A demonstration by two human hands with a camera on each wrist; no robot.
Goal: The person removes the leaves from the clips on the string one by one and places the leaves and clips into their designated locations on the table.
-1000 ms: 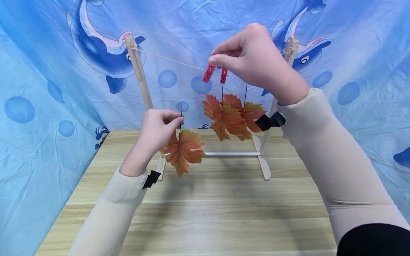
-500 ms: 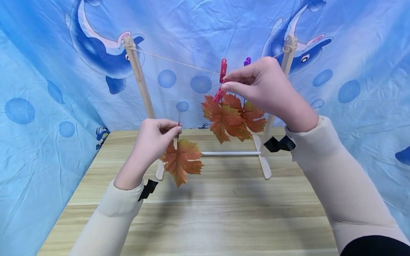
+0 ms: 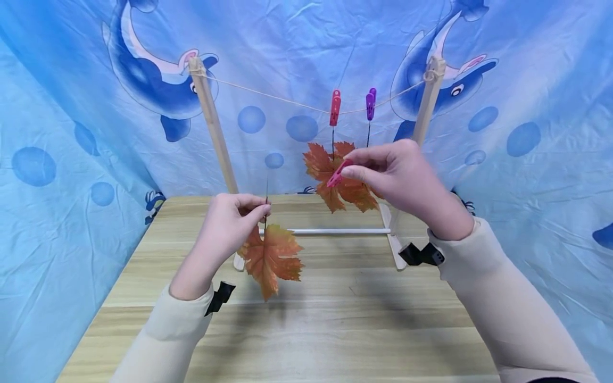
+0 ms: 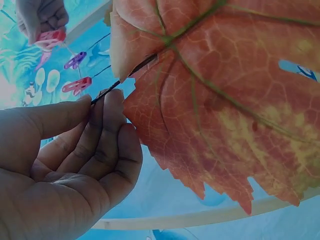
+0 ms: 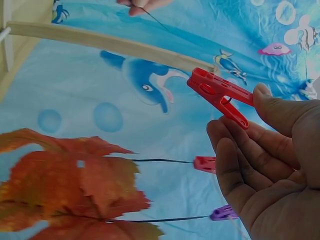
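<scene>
Right fingers (image 5: pixel 245 150) pinch red clothespin (image 5: pixel 230 89); left fingers (image 4: pixel 111 130), leaf stem (image 4: pixel 137 69).

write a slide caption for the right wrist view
Right grip pinching a red clothespin, orange leaves hanging from two other clothespins.

Both hands (image 3: pixel 222 226) (image 3: pixel 404 175) have come down, lowering the held leaf (image 3: pixel 271 258) and red clothespin (image 3: pixel 338 174).

You're basically facing a wrinkly blue curtain (image 3: pixel 297 32), two cartoon dolphins (image 3: pixel 139 69) are curving across it tails-up, and round blue spots (image 3: pixel 251 119) are floating nearby. It's hanging behind and beside your wood-grain tabletop (image 3: pixel 325 335).
</scene>
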